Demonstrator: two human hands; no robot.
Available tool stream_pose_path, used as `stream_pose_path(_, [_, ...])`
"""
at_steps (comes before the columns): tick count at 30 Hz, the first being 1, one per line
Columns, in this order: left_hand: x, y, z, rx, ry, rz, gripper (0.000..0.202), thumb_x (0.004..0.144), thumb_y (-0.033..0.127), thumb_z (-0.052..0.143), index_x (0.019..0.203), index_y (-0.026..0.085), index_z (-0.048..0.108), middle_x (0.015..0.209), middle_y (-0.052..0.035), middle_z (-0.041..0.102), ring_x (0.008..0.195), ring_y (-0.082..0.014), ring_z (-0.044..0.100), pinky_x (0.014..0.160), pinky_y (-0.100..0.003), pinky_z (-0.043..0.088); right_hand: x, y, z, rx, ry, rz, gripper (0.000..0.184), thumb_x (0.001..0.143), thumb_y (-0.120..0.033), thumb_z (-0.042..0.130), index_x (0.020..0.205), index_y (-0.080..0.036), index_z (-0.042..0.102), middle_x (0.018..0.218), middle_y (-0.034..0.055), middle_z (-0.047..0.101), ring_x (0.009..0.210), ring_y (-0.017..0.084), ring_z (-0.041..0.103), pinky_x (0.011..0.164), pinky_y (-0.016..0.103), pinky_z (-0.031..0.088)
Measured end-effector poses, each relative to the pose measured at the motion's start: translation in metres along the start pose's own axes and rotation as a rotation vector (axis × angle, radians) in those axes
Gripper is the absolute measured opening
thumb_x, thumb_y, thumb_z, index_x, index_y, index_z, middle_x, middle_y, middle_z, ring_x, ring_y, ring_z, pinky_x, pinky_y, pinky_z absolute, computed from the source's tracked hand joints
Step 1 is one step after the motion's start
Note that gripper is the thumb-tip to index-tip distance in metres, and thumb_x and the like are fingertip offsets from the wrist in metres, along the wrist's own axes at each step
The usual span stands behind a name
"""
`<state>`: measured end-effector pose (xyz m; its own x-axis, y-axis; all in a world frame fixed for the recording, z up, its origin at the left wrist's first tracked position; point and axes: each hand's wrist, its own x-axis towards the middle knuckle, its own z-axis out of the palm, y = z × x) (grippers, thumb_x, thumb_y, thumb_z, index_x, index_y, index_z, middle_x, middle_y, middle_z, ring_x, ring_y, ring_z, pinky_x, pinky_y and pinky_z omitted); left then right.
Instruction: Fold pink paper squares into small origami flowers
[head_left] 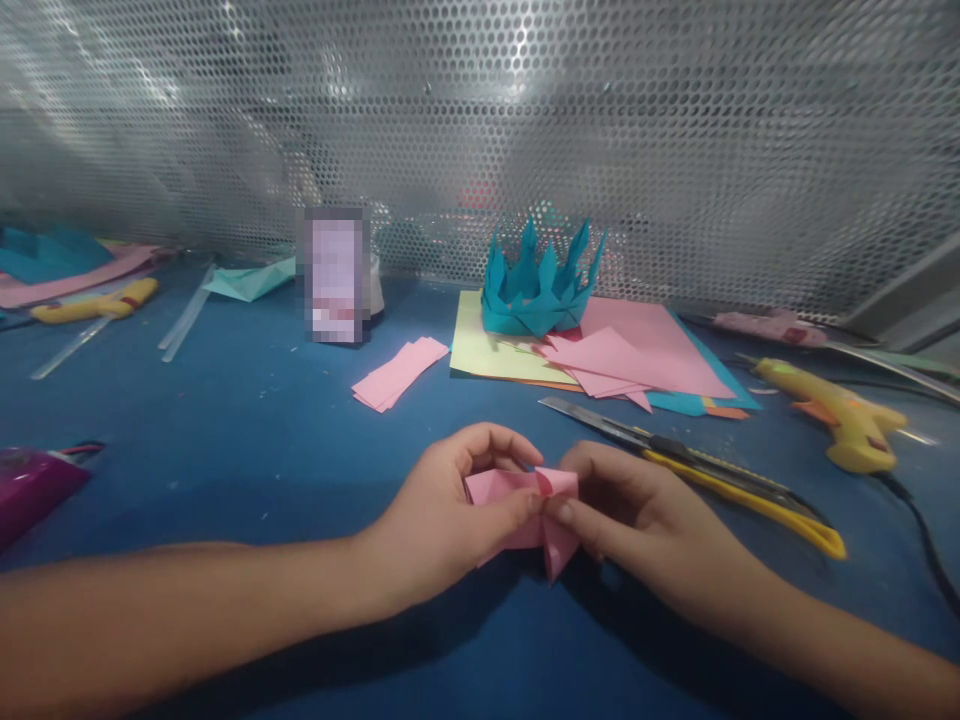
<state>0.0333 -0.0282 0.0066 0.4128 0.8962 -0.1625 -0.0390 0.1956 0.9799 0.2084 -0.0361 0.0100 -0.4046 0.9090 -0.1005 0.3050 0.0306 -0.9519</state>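
A small piece of folded pink paper (506,488) is held between both hands above the blue table, close to me. My left hand (457,500) grips its left side, thumb in front and fingers behind. My right hand (637,500) pinches the right end, where a pointed flap hangs down. The two thumb tips nearly meet at the fold. Behind the paper, most of the fingers are partly hidden. Just beyond my right hand lies a yellow-handled box cutter (720,475) with its blade out.
Pink paper strips (401,373) lie ahead. A teal paper crown (540,285) stands on coloured sheets (652,345). At right is a yellow glue gun (840,410) with its cord, at left another glue gun (97,302) and glue sticks (187,315). A blurred-out phone (336,275) stands upright.
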Motion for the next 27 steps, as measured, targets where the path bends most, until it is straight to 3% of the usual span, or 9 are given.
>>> stream_pose_path(7, [-0.0011, 0.0008, -0.0001, 0.051, -0.002, 0.017, 0.03, 0.072, 0.039, 0.07, 0.09, 0.019, 0.057, 0.071, 0.0013, 0.06, 0.057, -0.0089, 0.051, 0.052, -0.02, 0.039, -0.0015, -0.0024, -0.0004, 0.014, 0.005, -0.001, 0.026, 0.082, -0.041, 0.056, 0.069, -0.019, 0.051, 0.061, -0.0013, 0.056, 0.053, 0.009, 0.05, 0.047, 0.02, 0.04])
stream_pose_path(17, [0.0005, 0.0011, -0.0004, -0.013, -0.006, -0.027, 0.03, 0.07, 0.035, 0.072, 0.088, 0.017, 0.056, 0.075, 0.0011, 0.061, 0.063, -0.0101, 0.055, 0.056, -0.021, 0.042, -0.0001, 0.0015, -0.0012, -0.045, 0.034, -0.02, 0.027, 0.081, -0.04, 0.059, 0.067, -0.019, 0.051, 0.059, -0.0023, 0.052, 0.051, 0.009, 0.047, 0.046, 0.02, 0.039])
stream_pose_path(22, [0.0014, -0.0043, -0.0021, 0.054, 0.013, 0.02, 0.026, 0.073, 0.029, 0.069, 0.091, 0.018, 0.054, 0.084, 0.001, 0.058, 0.073, -0.0109, 0.056, 0.063, -0.021, 0.043, -0.003, -0.0001, -0.0043, 0.08, -0.027, 0.017, 0.027, 0.082, -0.044, 0.058, 0.075, -0.019, 0.052, 0.065, -0.0014, 0.055, 0.057, 0.01, 0.053, 0.053, 0.022, 0.044])
stream_pose_path(27, [-0.0001, -0.0051, -0.001, -0.023, -0.033, -0.039, 0.029, 0.074, 0.025, 0.068, 0.09, 0.02, 0.045, 0.076, 0.0046, 0.054, 0.061, -0.0075, 0.052, 0.055, -0.019, 0.042, -0.0007, -0.0047, -0.003, 0.022, 0.013, 0.033, 0.035, 0.085, -0.047, 0.053, 0.064, -0.019, 0.051, 0.055, -0.0027, 0.051, 0.049, 0.009, 0.048, 0.047, 0.02, 0.04])
